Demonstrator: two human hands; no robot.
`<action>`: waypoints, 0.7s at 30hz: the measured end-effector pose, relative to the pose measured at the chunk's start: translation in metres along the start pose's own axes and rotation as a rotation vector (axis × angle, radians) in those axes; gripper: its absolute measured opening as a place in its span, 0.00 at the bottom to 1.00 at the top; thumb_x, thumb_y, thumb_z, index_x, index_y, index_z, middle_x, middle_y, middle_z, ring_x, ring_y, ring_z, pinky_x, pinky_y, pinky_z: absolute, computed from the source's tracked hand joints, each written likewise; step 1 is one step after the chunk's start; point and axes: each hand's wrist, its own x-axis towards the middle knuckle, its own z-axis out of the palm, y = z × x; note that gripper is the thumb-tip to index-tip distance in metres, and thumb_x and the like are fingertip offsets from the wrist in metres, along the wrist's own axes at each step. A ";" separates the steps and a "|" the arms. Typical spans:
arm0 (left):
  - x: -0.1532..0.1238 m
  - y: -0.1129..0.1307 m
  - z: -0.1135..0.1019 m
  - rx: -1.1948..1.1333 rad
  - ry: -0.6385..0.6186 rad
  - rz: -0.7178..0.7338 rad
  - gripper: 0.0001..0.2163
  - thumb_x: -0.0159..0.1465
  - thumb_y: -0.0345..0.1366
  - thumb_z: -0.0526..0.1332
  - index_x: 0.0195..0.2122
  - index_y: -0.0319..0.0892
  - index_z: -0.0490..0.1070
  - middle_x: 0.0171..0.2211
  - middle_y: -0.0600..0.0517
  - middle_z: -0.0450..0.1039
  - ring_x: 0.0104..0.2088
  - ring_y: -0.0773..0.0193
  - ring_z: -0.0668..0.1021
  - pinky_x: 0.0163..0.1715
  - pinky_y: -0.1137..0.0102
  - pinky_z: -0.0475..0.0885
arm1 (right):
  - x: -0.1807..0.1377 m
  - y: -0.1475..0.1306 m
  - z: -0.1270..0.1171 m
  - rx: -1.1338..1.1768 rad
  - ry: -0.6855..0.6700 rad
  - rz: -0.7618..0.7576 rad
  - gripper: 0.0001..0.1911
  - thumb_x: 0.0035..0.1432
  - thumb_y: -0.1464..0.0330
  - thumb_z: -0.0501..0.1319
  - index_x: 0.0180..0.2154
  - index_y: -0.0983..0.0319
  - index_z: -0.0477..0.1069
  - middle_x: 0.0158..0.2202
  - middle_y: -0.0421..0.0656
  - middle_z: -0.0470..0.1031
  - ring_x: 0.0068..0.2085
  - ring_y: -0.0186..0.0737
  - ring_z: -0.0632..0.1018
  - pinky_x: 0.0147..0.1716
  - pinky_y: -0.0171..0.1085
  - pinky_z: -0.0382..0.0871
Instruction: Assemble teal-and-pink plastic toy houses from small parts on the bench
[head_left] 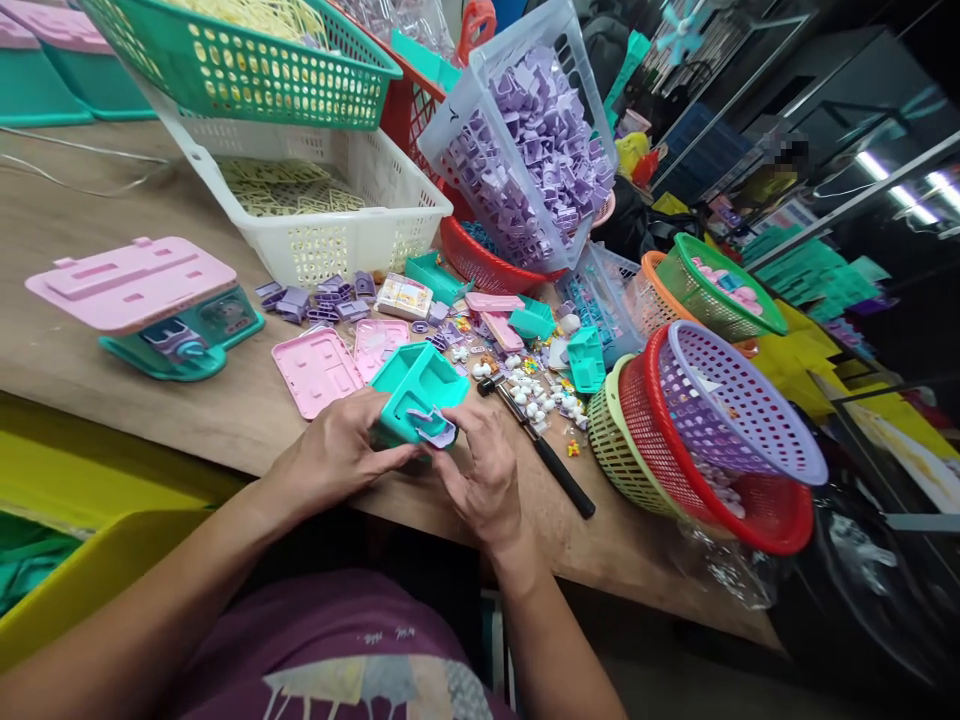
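My left hand (341, 450) grips a teal plastic toy shell (417, 390) at the near edge of the wooden table (90, 360). My right hand (484, 470) pinches a small lilac plastic piece (433, 425) against the shell's near side. Both hands have their fingers closed. Pink flat panels (319, 368) lie just behind my left hand. A small hammer with a black handle (544, 450) lies to the right of my right hand.
An assembled pink and teal toy (146, 300) stands at left. A white basket (330, 215), a green basket (247, 55) and a tilted clear bin of lilac parts (536, 150) stand behind. Stacked round baskets (712, 440) sit at right. Small loose parts (525, 385) litter the middle.
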 end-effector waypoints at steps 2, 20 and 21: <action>-0.003 0.002 0.002 0.015 -0.006 0.025 0.10 0.62 0.42 0.65 0.36 0.41 0.77 0.34 0.50 0.75 0.35 0.61 0.75 0.38 0.68 0.71 | -0.004 -0.001 -0.003 0.000 -0.017 -0.032 0.17 0.64 0.71 0.60 0.54 0.61 0.65 0.46 0.49 0.75 0.49 0.45 0.75 0.49 0.46 0.72; -0.022 0.016 0.016 0.135 0.068 0.205 0.06 0.67 0.32 0.59 0.31 0.40 0.67 0.30 0.52 0.67 0.34 0.62 0.68 0.34 0.68 0.62 | -0.016 -0.010 -0.017 -0.186 -0.193 -0.071 0.17 0.64 0.69 0.59 0.54 0.58 0.65 0.46 0.47 0.77 0.47 0.44 0.77 0.52 0.49 0.63; -0.022 0.016 0.017 0.153 0.068 0.211 0.05 0.66 0.31 0.59 0.32 0.40 0.68 0.30 0.51 0.68 0.34 0.61 0.68 0.35 0.67 0.62 | -0.015 -0.011 -0.017 -0.194 -0.190 -0.076 0.17 0.64 0.69 0.60 0.54 0.59 0.65 0.46 0.47 0.77 0.47 0.44 0.77 0.53 0.49 0.63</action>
